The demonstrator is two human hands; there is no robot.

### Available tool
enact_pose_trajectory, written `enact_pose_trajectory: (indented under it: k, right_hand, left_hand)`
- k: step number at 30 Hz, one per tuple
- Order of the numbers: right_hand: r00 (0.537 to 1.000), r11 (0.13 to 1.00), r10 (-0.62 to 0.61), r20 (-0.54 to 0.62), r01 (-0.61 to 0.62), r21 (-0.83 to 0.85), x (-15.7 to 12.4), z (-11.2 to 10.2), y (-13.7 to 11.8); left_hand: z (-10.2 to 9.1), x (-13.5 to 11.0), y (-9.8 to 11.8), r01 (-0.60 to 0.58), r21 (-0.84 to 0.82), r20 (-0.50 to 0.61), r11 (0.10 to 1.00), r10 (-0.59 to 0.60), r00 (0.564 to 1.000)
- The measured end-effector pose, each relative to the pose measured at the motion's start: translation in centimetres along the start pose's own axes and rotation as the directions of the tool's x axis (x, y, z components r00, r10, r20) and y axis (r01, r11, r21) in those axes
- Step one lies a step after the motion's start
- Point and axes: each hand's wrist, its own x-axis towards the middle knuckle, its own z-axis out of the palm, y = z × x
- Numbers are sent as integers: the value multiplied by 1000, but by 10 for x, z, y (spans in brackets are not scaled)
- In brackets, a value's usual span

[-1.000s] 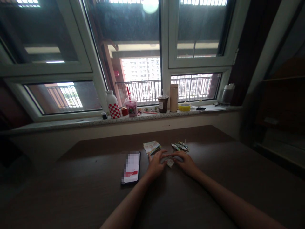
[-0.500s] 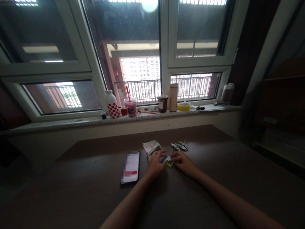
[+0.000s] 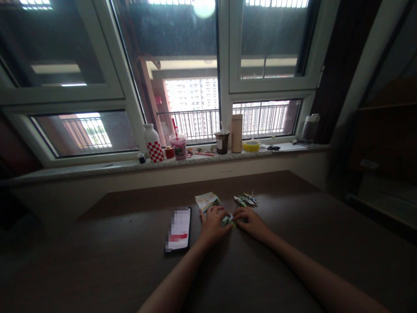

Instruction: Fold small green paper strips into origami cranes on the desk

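A small piece of green and white patterned paper (image 3: 226,220) lies between my hands at the middle of the brown table (image 3: 137,269). My left hand (image 3: 213,222) has its curled fingers on the paper's left side. From the right, my right hand (image 3: 248,221) pinches the paper's other edge. The fingers cover much of it, so its folds are hard to make out. Just behind my left hand is a stack of printed paper sheets (image 3: 206,201). Several pointed folded paper pieces (image 3: 245,199) lie behind my right hand.
A phone (image 3: 179,230) with its screen lit lies left of my left hand. On the windowsill (image 3: 130,166) stand a checkered bottle (image 3: 154,145), a pink drink cup (image 3: 178,147), a dark drink cup (image 3: 222,142), a tan flask (image 3: 236,134), yellow tape (image 3: 251,146) and black scissors (image 3: 273,148).
My hands have drawn slightly closer together over the paper. Less of its green part shows now, and my left fingers are more curled. The other things stay in place.
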Motion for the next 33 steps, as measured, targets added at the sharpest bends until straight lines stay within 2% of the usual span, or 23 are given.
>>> enact_pose_trajectory:
  k: [7,14,19,24,33]
  right_hand:
    - [1000,1000,-4,9,4,-26,0,-2,-3]
    - [999,996,8,-49,-12,-83,-1,2,4]
    - [997,982,7,-77,-21,-187,-4,4,2]
    - [1000,936,-11,-17,4,-353,-7,3,-9]
    - [998,786,32,45,3,-618,-11,4,-32]
  left_hand:
    - [1,-3,6,-53,141,-39,989,59,998]
    - [5,-3,7,-21,196,-88,980,39,995]
    - [6,-7,9,3,304,-102,953,29,994]
    - [5,-7,11,25,387,-89,922,10,996]
    - [3,-6,7,55,377,-60,925,-35,998]
